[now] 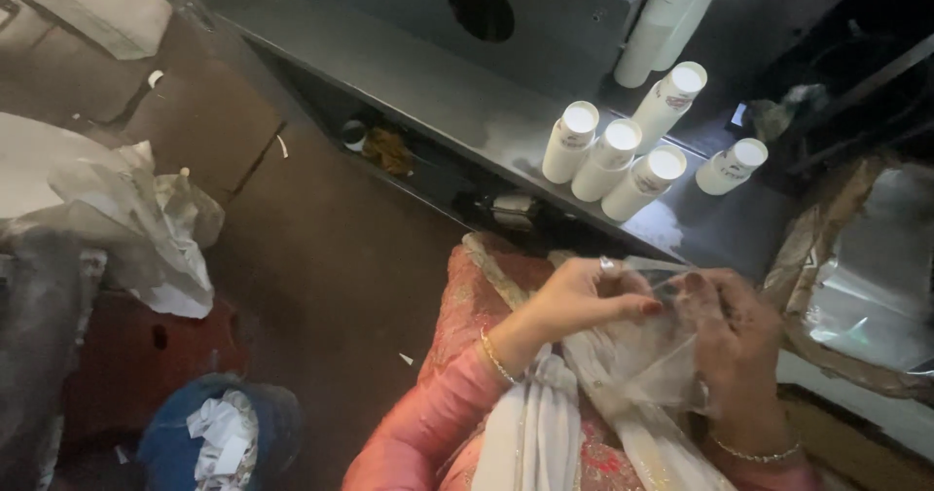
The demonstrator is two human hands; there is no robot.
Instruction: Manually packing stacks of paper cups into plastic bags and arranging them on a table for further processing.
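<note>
Clear plastic bag (pixel 650 345) held in both hands, lower right of frame.
Left hand (pixel 584 301) pinches its top edge; right hand (pixel 735 340) grips its side. White cups (pixel 623 155) stand on the table (pixel 467 102) above.

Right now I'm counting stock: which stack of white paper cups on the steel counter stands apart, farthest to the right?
The short stack at the right end, alone above the right hand. The other stacks cluster together to its left, touching or nearly so.
</note>
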